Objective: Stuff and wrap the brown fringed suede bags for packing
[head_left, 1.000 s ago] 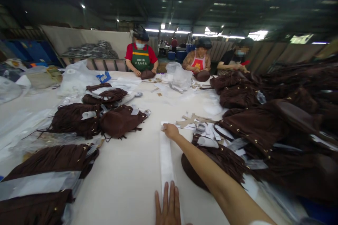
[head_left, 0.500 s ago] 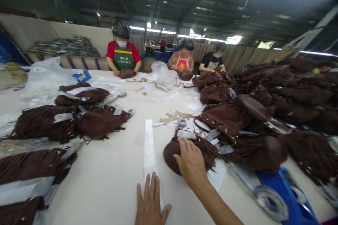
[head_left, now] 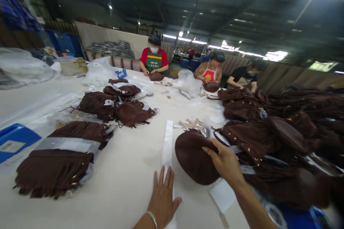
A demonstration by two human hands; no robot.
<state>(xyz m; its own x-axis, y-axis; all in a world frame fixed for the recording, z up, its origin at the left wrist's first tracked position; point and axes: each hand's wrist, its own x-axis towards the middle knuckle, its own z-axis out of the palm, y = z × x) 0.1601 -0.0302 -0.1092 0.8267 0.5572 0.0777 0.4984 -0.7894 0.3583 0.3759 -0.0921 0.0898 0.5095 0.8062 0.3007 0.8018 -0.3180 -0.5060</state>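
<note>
My right hand [head_left: 227, 159] grips a dark brown fringed bag [head_left: 195, 157] by its edge. The bag is tilted, with its smooth oval base toward me and most of the fringe hidden behind. Fingers spread, my left hand [head_left: 163, 195] lies flat on the near end of a white strip [head_left: 168, 139] that runs away from me along the table [head_left: 134, 171]. A small white sheet [head_left: 223, 195] sits on the table below the held bag.
Brown fringed bags [head_left: 249, 139] are heaped on the right. More lie left, one with a clear band [head_left: 67, 145]. A blue tape dispenser [head_left: 17, 141] stands far left. Paper scraps [head_left: 192, 123] lie behind the held bag. Across the table, several co-workers [head_left: 153, 59] handle brown bags.
My right hand has gone from resting on the bag to gripping and tipping it up, base toward me. My left hand stays flat on the strip. The view has turned left.
</note>
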